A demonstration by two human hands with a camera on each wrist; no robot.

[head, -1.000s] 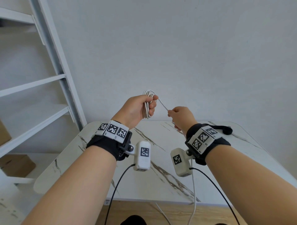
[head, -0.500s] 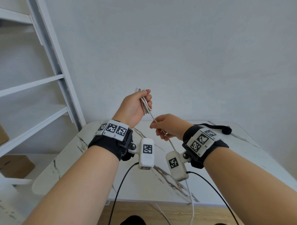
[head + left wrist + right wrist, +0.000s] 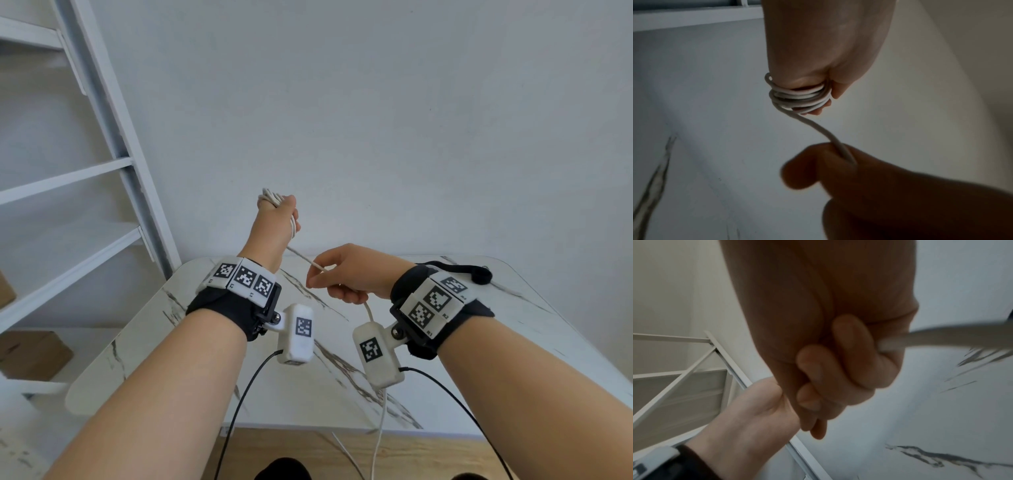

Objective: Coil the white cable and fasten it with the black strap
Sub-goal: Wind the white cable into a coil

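The head camera looks forward and down over both forearms toward the desk's [image 3: 445, 377] far edge and the wall. Each wrist camera sits very close behind its own hand, looking along it. All three views share the white cable [image 3: 301, 257] stretched between the hands.

Right hand [image 3: 838, 366] round white cable [image 3: 941, 337]
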